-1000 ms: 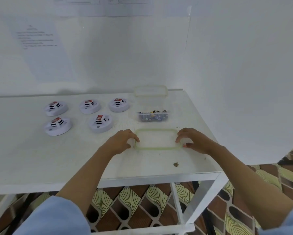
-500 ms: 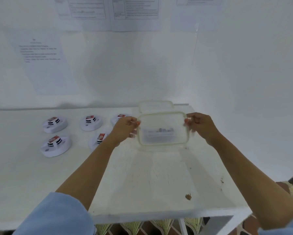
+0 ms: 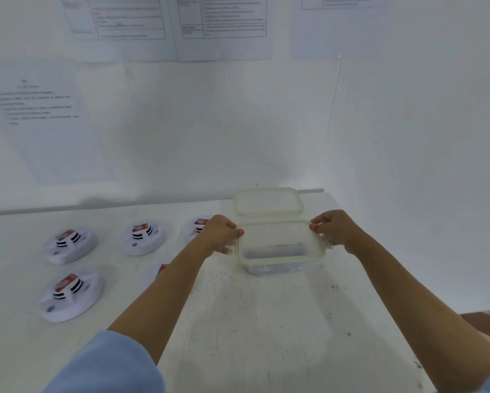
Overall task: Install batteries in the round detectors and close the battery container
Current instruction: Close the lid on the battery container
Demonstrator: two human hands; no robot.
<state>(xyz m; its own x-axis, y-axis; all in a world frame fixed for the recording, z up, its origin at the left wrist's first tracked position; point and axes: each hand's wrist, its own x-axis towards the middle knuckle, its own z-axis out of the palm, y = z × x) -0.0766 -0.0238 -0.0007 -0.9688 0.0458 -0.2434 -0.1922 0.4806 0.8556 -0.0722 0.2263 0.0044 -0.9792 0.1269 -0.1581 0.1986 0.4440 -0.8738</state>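
The clear lid has risen off the table to the battery container, right of centre. The left hand and right hand pinch its short ends. Round detectors lie at left.

Bench runs along a wall; papers hang on the wall above and behind it. Container at the bench's back right, near the wall. Lid just before the container, overlapping its near side; contact unclear. Left hand grips the lid's left end, right hand its right end.

Detectors lie left of the container, in two rows.
- Behind: back-left detector, back-middle detector, back-right detector, partly behind the left hand.
- In front: front-left detector, front-right detector, mostly hidden by the left forearm.
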